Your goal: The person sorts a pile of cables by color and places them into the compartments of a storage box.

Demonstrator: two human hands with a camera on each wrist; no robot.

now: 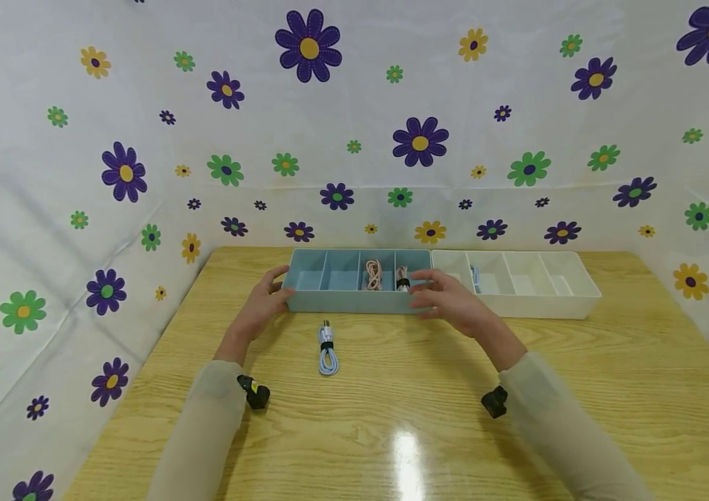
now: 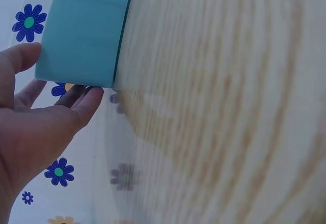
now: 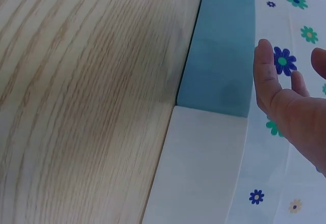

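Observation:
A long blue divided organizer box (image 1: 348, 302) stands at the back of the table. My left hand (image 1: 260, 303) is at its left end, where the left wrist view shows thumb and fingers spread along the box's end wall (image 2: 76, 56). Above the right end of the blue box hovers my right hand (image 1: 454, 305), fingers loosely extended and holding nothing. A pink coiled cable (image 1: 373, 276) lies in one compartment, and a bundled cable with a black strap (image 1: 402, 280) in the rightmost one. On the table in front lies a light blue cable (image 1: 328, 360), tied with a black strap.
A white divided box (image 1: 536, 307) stands end to end with the blue one, on its right. One of its compartments contains a blue cable (image 1: 476, 280). Behind the wooden table (image 1: 392, 403) hangs a flower-patterned sheet (image 1: 354, 90), which also runs along both sides.

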